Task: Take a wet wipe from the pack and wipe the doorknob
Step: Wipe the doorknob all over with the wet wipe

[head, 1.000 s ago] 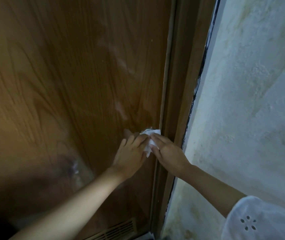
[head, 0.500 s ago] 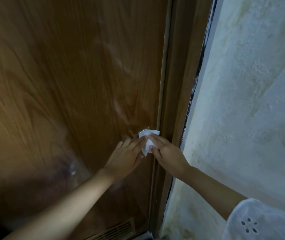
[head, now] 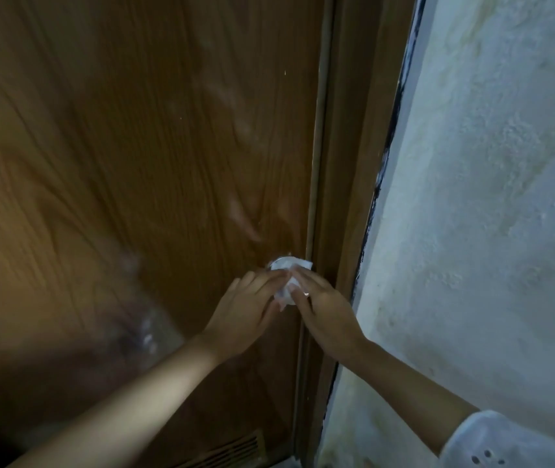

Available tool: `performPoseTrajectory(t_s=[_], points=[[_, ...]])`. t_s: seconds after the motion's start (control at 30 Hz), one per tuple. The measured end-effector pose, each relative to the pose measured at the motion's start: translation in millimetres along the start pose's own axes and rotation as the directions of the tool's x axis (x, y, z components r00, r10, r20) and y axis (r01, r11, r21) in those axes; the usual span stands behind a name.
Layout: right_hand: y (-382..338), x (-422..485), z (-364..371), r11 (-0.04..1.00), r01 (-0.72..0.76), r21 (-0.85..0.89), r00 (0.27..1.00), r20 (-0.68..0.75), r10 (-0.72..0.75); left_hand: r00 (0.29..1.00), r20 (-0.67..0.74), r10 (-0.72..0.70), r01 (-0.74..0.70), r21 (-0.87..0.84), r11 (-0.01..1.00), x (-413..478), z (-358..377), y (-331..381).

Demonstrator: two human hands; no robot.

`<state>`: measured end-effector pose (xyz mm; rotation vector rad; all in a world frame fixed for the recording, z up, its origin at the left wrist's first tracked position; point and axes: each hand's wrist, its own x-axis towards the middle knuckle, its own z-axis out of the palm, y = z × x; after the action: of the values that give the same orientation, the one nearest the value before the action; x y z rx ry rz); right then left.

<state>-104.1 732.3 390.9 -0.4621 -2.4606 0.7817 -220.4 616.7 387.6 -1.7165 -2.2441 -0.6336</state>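
Both closed on wipe (head: 290, 275): left hand (head: 247, 310) from 8 o'clock, right hand (head: 325, 307) from 4. Knob hidden underneath.

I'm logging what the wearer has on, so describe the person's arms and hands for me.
Both forearms are bare. The left hand wears nothing visible. The right hand shows a small glinting ring on one finger. A white eyelet-embroidered sleeve covers the right upper arm.

A brown wood-grain door (head: 127, 163) fills the left, dimly lit; a rough whitish wall (head: 488, 231) stands right.
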Motion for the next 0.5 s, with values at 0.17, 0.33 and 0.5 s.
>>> performPoseTrajectory(t_s=[0.17, 0.33, 0.5], points=[[0, -8, -10, 0.894, -0.204, 0.399, 0.972, -0.024, 0.232, 0.995, -0.062, -0.074, 0.074, -0.004, 0.997, 18, 1, 18], [-11, -1, -11, 0.985, -0.044, 0.164, 0.999, 0.003, 0.044, 0.936, -0.21, -0.281, 0.25, -0.16, 0.955, 5, 15, 14], [-11, -5, -11, 0.974, -0.002, 0.228, 0.992, 0.121, -0.027, 0.87, -0.267, -0.415, 0.364, -0.219, 0.905, 0, 25, 33]])
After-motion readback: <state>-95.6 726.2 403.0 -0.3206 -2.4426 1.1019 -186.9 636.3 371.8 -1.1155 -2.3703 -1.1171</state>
